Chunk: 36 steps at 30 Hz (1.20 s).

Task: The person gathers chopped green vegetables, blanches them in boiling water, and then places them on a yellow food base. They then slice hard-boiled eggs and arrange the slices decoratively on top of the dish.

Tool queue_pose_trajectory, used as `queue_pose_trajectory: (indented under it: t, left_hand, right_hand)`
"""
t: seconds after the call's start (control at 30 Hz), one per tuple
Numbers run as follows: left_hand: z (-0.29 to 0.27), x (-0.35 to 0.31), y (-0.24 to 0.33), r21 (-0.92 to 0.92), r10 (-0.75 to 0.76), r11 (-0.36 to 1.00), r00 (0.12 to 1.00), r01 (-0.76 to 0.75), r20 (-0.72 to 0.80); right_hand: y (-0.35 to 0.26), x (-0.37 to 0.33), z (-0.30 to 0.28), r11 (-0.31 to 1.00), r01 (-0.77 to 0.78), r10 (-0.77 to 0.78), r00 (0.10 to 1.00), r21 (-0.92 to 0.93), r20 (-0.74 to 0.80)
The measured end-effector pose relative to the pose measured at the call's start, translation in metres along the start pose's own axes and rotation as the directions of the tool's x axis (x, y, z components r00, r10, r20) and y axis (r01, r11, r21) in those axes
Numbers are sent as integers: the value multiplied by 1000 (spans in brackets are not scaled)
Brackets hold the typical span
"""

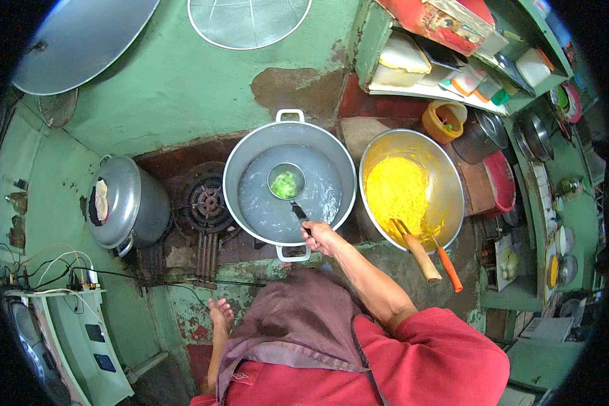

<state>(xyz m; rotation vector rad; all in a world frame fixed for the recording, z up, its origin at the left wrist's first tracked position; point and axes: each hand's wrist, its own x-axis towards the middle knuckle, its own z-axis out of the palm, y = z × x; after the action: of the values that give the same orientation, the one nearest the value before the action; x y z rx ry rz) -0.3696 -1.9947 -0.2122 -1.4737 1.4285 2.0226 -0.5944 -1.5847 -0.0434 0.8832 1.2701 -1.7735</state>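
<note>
My right hand point(320, 238) is closed around the black handle of a round metal ladle point(298, 211). Chopped green pieces point(284, 184) lie in its bowl, which is over or partly in the cloudy liquid of a large grey pot point(233, 152); whether the bowl is pierced I cannot tell. Down by my left side, my left hand point(221, 312) hangs with loosely curled, parted fingers and nothing in it. Right of the pot, a wide metal bowl point(446, 162) holds a yellow mash point(396, 193). A wooden-handled tool point(423, 260) and an orange-handled one point(448, 269) lean in the mash.
An iron gas burner point(208, 201) is left of the pot, beside a lidded pot point(139, 203) with a cloth on its lid. A yellow tub point(444, 122) and pink basin point(499, 183) stand beyond the bowl. Shelves point(426, 93) line the right; cables point(61, 264) run at left.
</note>
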Motion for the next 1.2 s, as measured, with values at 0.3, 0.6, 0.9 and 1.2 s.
queue_pose_trajectory:
  t: [0.3, 0.6, 0.9, 1.2]
  left_hand:
    - [34, -26, -15, 43, 5, 999, 989, -11, 146]
    - [-47, 14, -93, -54, 33, 998, 993, -40, -112]
    - [-28, 21, -102, 68, 60, 996, 998, -61, 22]
    - [41, -3, -2, 98, -14, 995, 997, 6, 75]
  right_hand:
    - [-9, 43, -33, 924, 48, -157, 953, -380, -260]
    - [-63, 67, -57, -34, -103, -654, 754, -994, -55]
    - [-21, 77, 35, 119, 85, -305, 951, -989, 45]
    - [-22, 58, -39, 897, -184, 46, 943, 403, 329]
